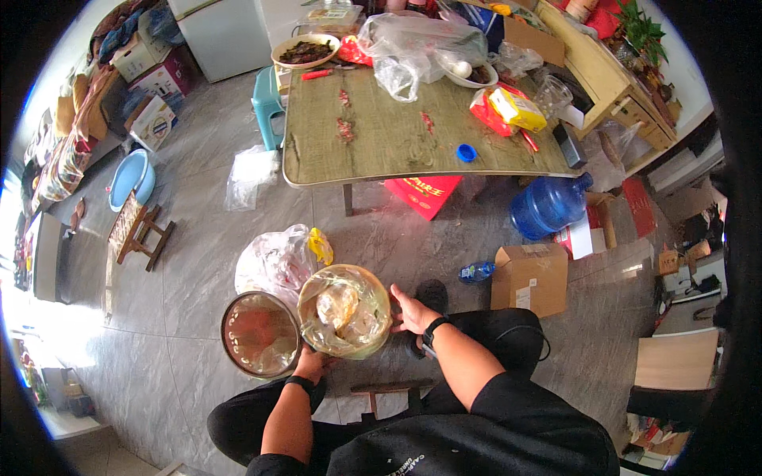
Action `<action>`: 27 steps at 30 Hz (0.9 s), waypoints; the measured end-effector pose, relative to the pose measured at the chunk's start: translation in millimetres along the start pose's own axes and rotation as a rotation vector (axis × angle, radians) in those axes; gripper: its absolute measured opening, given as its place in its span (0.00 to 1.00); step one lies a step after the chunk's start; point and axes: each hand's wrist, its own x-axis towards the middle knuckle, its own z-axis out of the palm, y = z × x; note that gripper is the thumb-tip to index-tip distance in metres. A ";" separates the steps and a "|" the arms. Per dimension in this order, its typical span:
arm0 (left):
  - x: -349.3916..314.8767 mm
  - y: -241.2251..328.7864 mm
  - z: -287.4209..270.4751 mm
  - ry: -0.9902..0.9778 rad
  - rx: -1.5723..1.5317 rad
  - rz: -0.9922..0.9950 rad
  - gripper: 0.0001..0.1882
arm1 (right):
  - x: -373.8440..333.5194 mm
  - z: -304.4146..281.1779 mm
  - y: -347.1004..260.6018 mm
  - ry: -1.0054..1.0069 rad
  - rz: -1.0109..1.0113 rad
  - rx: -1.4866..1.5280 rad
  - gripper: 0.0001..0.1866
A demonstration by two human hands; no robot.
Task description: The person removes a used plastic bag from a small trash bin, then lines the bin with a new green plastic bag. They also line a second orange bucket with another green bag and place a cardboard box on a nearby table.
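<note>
A round yellowish bin [384, 289] lined with a clear plastic bag stands between my hands, with crumpled clear plastic inside it. My left hand [314, 362] grips its lower left side, the fingertips hidden beneath. My right hand [411, 312] holds the right side, thumb near the rim. Just left of it is a second round bin [262, 371] with a dark brown rim, its inside reddish with some clear plastic. Behind both lies a bulging whitish plastic bag [274, 258], with a yellow wrapper [321, 246] beside it.
Ahead stands a table [381, 151] bearing bowls, plastic bags, packets and a blue cap [466, 153]. To the right are a cardboard box [529, 279], a blue bottle [476, 272] and a large blue water jug [548, 208]. A wooden stool [141, 230] and blue basin [131, 178] sit left.
</note>
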 end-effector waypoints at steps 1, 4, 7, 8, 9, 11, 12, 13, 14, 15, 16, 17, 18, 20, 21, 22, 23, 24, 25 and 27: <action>-4.0 0.2 0.7 0.003 -0.020 -0.005 0.38 | -1.4 2.7 2.7 0.047 0.022 0.117 0.45; -8.9 -8.3 -3.0 -0.022 -0.104 0.125 0.36 | 1.9 4.4 23.3 0.286 -0.054 0.016 0.25; -2.7 -16.2 -13.2 -0.044 -0.394 0.051 0.31 | 18.1 -11.3 44.1 0.512 -0.105 0.001 0.16; 3.9 -15.1 -16.6 -0.002 -0.420 -0.054 0.27 | 23.4 -18.0 50.9 0.486 -0.113 -0.062 0.14; 8.6 -17.2 -18.1 -0.061 -0.449 -0.084 0.27 | 29.6 -24.1 55.7 0.392 -0.117 -0.260 0.15; 22.2 -21.3 -16.7 -0.052 -0.461 -0.149 0.27 | 37.9 -33.9 65.3 0.231 -0.319 -0.651 0.16; 26.4 -24.5 -16.1 -0.198 -0.380 -0.082 0.27 | 42.6 -35.6 68.4 0.180 -0.271 -0.869 0.18; 31.6 -28.8 -12.5 -0.240 -0.494 -0.097 0.26 | 39.6 -38.0 76.1 0.147 -0.215 -0.772 0.21; 35.6 -29.8 -13.6 -0.148 -0.356 -0.121 0.25 | 42.2 -38.4 78.1 0.126 -0.207 -0.829 0.22; 37.7 -32.8 -14.1 -0.044 -0.226 -0.171 0.25 | 40.0 -38.2 84.1 0.057 -0.159 -0.910 0.22; 40.4 -35.6 -12.9 -0.098 -0.236 -0.132 0.24 | 40.7 -36.6 86.8 0.038 -0.164 -0.955 0.22; 43.1 -38.1 -11.5 -0.097 -0.225 -0.094 0.24 | 40.0 -35.3 90.0 0.015 -0.155 -1.022 0.23; 45.6 -39.8 -10.3 -0.114 -0.216 -0.056 0.23 | 39.9 -34.1 91.1 0.054 -0.182 -1.067 0.23; 48.6 -41.1 -9.7 -0.099 -0.221 -0.048 0.22 | 38.9 -32.2 88.4 0.132 -0.249 -1.032 0.23; 50.6 -40.1 -9.2 -0.138 -0.244 -0.020 0.22 | 39.2 -30.8 83.3 0.196 -0.230 -1.015 0.22; 51.9 -38.8 -9.1 -0.096 -0.251 -0.068 0.22 | 39.7 -30.7 74.2 0.247 -0.252 -0.992 0.20; 54.0 -36.8 -8.7 -0.088 -0.277 -0.103 0.22 | 36.2 -29.8 67.8 0.525 -0.247 -0.825 0.17; 55.3 -34.1 -8.8 -0.046 -0.296 -0.149 0.22 | 35.6 -27.5 56.0 0.689 -0.354 -0.714 0.16; 57.2 -31.3 -8.3 -0.100 -0.285 -0.102 0.22 | 33.5 -25.3 43.3 0.724 -0.495 -0.611 0.17; 59.4 -25.6 -7.4 -0.131 -0.265 -0.036 0.22 | 29.4 -17.9 16.9 0.542 -0.645 -0.541 0.22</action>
